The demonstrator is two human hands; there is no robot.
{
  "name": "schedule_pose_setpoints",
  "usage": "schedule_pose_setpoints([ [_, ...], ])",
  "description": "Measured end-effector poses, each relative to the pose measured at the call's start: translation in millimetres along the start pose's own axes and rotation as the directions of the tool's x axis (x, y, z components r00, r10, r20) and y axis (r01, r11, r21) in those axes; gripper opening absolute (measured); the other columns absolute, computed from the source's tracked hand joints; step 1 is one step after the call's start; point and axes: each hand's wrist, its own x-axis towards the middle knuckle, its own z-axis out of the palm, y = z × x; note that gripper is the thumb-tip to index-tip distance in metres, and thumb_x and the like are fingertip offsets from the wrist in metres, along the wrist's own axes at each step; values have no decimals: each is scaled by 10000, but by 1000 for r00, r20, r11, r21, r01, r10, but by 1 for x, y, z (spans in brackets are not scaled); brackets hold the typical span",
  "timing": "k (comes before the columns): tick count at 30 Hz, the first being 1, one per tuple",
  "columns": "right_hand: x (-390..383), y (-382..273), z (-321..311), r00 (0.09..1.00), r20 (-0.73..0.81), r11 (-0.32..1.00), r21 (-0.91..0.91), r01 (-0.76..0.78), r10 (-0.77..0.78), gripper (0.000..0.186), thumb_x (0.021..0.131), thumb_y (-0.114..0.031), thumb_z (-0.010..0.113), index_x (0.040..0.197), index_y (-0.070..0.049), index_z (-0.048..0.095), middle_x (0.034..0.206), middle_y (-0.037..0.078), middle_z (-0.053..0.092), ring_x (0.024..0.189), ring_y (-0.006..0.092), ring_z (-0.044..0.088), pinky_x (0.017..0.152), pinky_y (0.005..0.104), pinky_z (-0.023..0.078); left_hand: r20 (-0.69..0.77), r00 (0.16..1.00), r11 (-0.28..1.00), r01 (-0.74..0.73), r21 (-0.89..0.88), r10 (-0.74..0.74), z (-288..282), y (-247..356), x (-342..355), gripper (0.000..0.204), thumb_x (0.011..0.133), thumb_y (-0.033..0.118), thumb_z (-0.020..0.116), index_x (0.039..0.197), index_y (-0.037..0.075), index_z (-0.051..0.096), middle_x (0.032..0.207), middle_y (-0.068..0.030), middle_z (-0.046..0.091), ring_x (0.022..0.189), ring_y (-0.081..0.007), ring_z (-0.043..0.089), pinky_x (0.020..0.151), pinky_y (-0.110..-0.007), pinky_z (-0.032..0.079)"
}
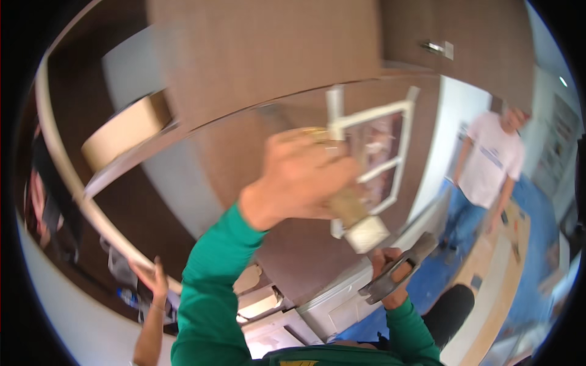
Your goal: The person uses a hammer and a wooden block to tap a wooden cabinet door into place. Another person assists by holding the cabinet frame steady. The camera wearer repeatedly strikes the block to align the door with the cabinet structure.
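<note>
My left hand (308, 174), in a green sleeve, is raised in front of the cabinet and closed round a short, blocky wooden piece (349, 207). A pale, squared end sticks out below the fingers. Motion blur hides its exact kind; something gold-coloured shows at the top of the fist. Lower and to the right, my right hand (379, 259) is wrapped round a dark metal tool that looks like a claw hammer (422, 249). Its head points up to the right, below and apart from the wooden piece. Most of its handle is hidden.
A brown cabinet panel (268, 49) spans the top. Behind my left hand is a taped picture panel (400, 134). Open shelving (131, 131) stands left, where another person's hand (152, 277) reaches in. A person in a pink shirt (488, 158) stands right, beside a long wooden board (488, 287).
</note>
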Motion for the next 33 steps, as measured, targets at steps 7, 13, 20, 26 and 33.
schedule_pose_setpoints([
  [7, -55, 48, -33, 959, 121, 964, 42, -263, 257, 118, 830, -57, 811, 904, -29, 724, 722, 187, 696, 645, 270, 732, 609, 357, 550, 185, 955, 972, 224, 72, -233, 0, 27, -6, 199, 741, -100, 721, 721, 24, 567, 694, -124, 569, 625, -275, 576, 574, -374, 441],
  [13, -112, 104, -35, 793, 326, 854, -114, -507, 515, 205, 885, -239, 805, 934, -52, 736, 757, 218, 702, 711, 406, 723, 646, 434, 568, 132, 973, 981, 180, 67, -187, 12, 26, -4, 139, 869, -35, 680, 777, -32, 576, 764, -182, 638, 737, -338, 662, 759, -457, 576],
  [20, -181, 137, -18, 547, 407, 660, -218, -719, 731, 265, 901, -338, 771, 994, -90, 776, 835, 220, 749, 807, 445, 731, 757, 529, 577, 120, 891, 859, 375, 347, -438, -5, 38, -36, 263, 989, -32, 648, 1244, -66, 596, 1278, -224, 673, 1255, -367, 623, 1144, -522, 474],
  [26, -177, 165, -22, 500, 475, 685, -411, -601, 724, 321, 910, -397, 718, 1031, -107, 782, 898, 222, 766, 882, 454, 739, 827, 568, 583, -300, 506, 477, 862, 171, -808, 37, 112, -64, 307, 996, 84, 676, 1273, -21, 596, 1223, -153, 695, 1147, -255, 641, 1040, -461, 495],
  [33, -171, 183, -24, 434, 507, 665, -507, -549, 745, 389, 910, -456, 676, 1062, -114, 782, 948, 204, 781, 921, 454, 740, 858, 579, 587, 273, 347, 221, 888, -404, -897, -11, 183, -125, 308, 964, 162, 669, 1165, 3, 499, 993, -149, 491, 940, -261, 519, 788, -433, 408],
])
